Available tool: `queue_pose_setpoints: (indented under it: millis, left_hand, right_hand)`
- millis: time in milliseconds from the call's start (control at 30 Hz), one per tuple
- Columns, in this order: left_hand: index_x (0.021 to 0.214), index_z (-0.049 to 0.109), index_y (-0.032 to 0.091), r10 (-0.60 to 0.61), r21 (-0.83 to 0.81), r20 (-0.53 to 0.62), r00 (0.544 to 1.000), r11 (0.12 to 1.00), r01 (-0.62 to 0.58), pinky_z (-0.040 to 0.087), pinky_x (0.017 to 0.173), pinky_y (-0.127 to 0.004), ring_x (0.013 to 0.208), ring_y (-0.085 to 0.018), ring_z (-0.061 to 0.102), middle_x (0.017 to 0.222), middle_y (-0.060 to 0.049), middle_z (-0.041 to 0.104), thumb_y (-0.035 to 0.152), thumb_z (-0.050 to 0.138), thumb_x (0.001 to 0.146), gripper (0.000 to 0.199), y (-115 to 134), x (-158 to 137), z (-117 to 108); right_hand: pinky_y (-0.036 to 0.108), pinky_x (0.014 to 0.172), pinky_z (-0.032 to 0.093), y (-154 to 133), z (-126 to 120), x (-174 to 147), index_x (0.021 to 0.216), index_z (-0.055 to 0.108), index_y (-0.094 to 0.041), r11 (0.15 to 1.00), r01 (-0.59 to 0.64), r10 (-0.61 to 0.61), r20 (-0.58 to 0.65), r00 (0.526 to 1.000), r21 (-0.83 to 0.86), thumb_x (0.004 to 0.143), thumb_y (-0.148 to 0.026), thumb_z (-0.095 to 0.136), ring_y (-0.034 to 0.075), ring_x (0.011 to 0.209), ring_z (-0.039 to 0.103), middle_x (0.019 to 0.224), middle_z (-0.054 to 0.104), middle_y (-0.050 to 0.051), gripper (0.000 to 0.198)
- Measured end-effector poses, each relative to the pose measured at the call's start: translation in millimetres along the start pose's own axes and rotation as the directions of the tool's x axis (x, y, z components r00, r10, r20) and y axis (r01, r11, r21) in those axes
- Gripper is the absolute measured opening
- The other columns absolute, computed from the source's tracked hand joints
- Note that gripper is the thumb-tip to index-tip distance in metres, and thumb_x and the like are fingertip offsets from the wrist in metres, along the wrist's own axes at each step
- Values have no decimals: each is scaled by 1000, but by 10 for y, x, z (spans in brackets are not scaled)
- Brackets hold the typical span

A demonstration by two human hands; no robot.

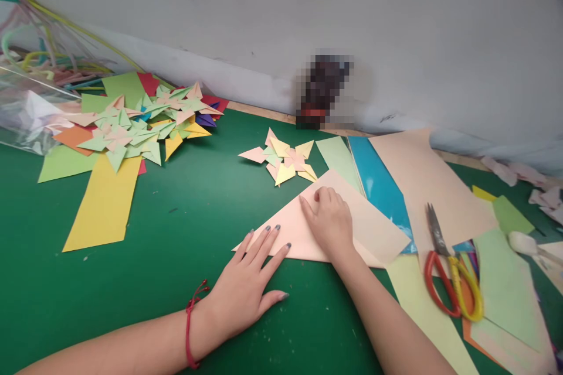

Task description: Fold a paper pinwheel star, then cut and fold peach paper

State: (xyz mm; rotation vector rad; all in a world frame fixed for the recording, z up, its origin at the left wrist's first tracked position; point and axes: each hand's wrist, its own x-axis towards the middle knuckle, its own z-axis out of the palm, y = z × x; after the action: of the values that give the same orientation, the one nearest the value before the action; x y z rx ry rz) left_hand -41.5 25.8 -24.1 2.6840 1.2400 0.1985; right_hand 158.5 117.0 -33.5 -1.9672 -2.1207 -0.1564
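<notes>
A pale peach sheet of paper (373,225), folded on the diagonal, lies on the green tabletop. My left hand (246,281) is flat with its fingers spread, their tips on the paper's left corner; a red string bracelet is round this wrist. My right hand (331,221) presses on the middle of the folded sheet, its fingers curled in and its thumb against the paper. Just behind the sheet sit small folded-paper stars (285,158) in peach, yellow and green. Scissors (448,281) with one red and one yellow handle rest to the right of my right hand.
More folded stars (132,135) are piled on coloured sheets at the back left, near a clear plastic bag (35,111) and pipe cleaners. A yellow strip (103,205) lies at left. Blue packaging (380,181) and loose papers cover the right side. A wall bounds the back.
</notes>
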Motion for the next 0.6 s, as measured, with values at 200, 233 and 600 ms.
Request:
queue_pose_setpoints:
  millis: [200,233,600]
  left_hand:
    - [142,23,21,7,2,7,1000,1000,-7,15,108,-47,136,-29,16,149,-11,17,60,30,86,69,10,-15,9]
    - [142,23,20,20,-4,10,1000,1000,-20,15,108,-46,136,-28,16,149,-11,16,60,30,86,69,9,-17,9]
    - [142,22,22,96,-106,73,993,990,-88,17,109,-45,137,-28,13,150,-9,12,62,35,84,72,-26,-8,-17]
  right_hand:
    - [30,63,32,6,5,-3,77,45,-19,1000,2,-2,0,1000,-8,89,-48,37,19,69,48,74,52,6,32]
    - [30,63,32,6,5,-3,77,45,-19,1000,2,-2,1,1000,-8,89,-48,37,19,69,48,74,52,6,32]
    - [30,62,30,3,9,-6,77,46,-19,1000,9,-9,-16,1000,11,89,-47,37,20,68,47,74,52,6,31]
